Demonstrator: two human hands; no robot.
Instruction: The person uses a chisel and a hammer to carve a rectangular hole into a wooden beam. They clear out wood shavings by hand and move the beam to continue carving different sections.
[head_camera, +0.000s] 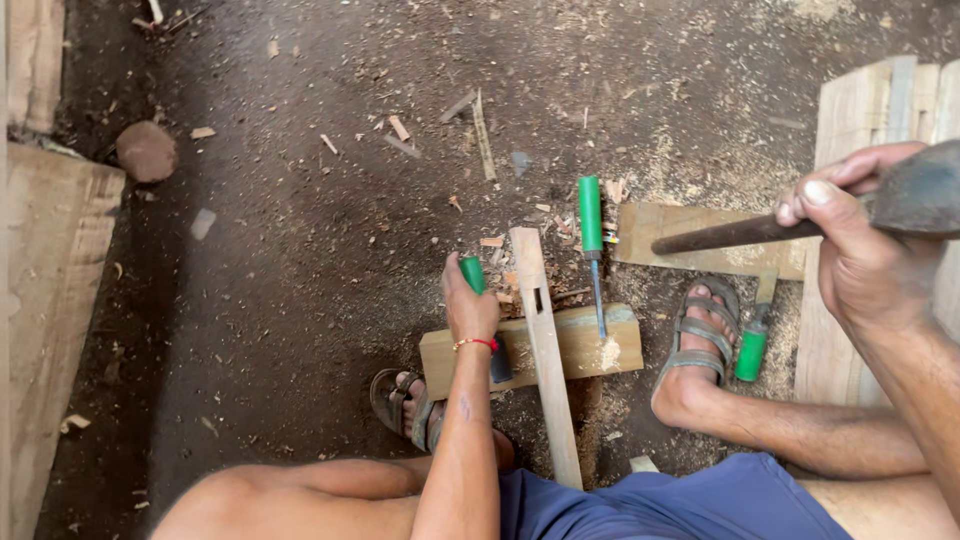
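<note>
Dirt floor (300, 250) w/ sawdust. Left hand (470, 312) closed round green-handled chisel (472, 274), upright on wood strip (545, 350) lying lengthwise across block (590, 345). Right hand (860, 235) grips hammer (800, 220), raised well right of chisel, handle pointing left toward it.

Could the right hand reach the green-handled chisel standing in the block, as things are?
Probably not straight away: the right hand is raised and wrapped around a hammer. The chisel itself stands uncovered on the block, nothing across it.
</note>
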